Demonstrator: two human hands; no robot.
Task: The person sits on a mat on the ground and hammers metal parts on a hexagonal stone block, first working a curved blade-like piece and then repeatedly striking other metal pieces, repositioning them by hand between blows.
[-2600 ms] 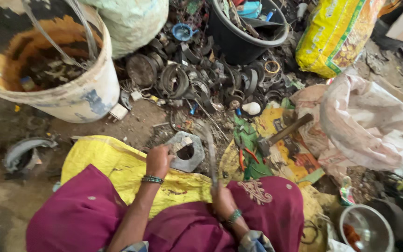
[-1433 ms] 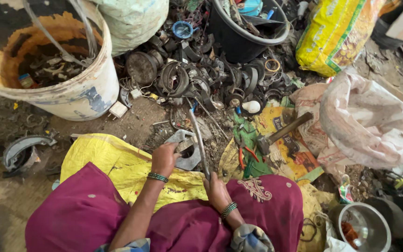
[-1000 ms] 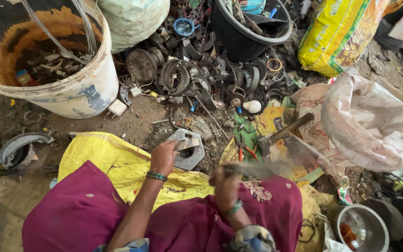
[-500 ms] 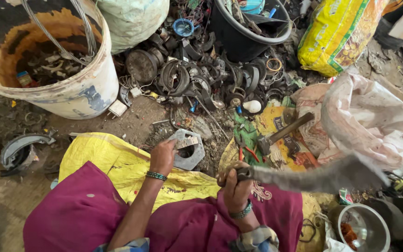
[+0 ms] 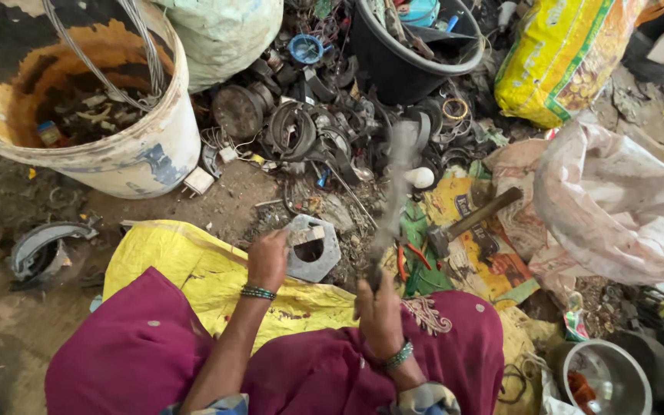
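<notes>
While the right hand (image 5: 379, 306) stays low over the magenta cloth (image 5: 324, 361), its fingers are wrapped tight round the handle end of a long grey metal tool (image 5: 395, 184), which streaks upward from the knuckles as a motion-blurred bar; what kind of tool it is cannot be told. Over to the left hand (image 5: 269, 258): fingers curled together, tips pressing on the near edge of a flat grey metal plate with a round hole (image 5: 313, 247), pinning it on the dirt just beyond the fingertips. A green beaded bangle (image 5: 257, 292) sits on that wrist. Under both forearms lies a yellow woven sack (image 5: 186, 265). Just right of the right hand's knuckles, red-handled pliers (image 5: 409, 261) lie on green scrap, and a wooden-handled hammer (image 5: 470, 221) rests a little further right. Beyond the plate, well past the fingertips, a heap of dark metal scrap parts (image 5: 309, 131) spreads out. Far up left of the left hand stands a stained white plastic bucket (image 5: 128, 150); low right, a steel bowl (image 5: 602, 378).
</notes>
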